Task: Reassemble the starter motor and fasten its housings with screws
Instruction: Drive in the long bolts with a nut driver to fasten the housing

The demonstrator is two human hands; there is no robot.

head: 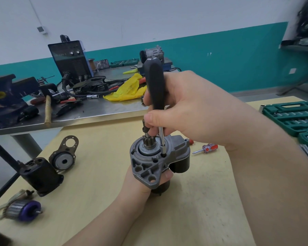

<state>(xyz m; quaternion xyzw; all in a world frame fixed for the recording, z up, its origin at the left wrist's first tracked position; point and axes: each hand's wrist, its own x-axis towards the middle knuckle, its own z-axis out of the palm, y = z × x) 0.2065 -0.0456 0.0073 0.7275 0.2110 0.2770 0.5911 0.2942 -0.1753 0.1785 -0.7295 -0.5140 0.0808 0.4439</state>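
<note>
The starter motor (149,164) stands upright above the wooden table, its grey aluminium nose housing and pinion gear facing up. My left hand (140,185) grips its black body from below. My right hand (181,110) holds a black-handled socket driver (154,86) upright; its thin shaft ends in a socket (162,148) seated in a screw hole on the housing rim. The fingertips of that hand reach down beside the pinion shaft.
On the table's left lie a black motor casing (41,176), an end plate with bearing (64,158) and an armature with a purple ring (23,210). A small red screwdriver (205,148) lies right of the motor. Green socket set cases (292,116) sit at far right. A cluttered metal bench (78,110) stands behind.
</note>
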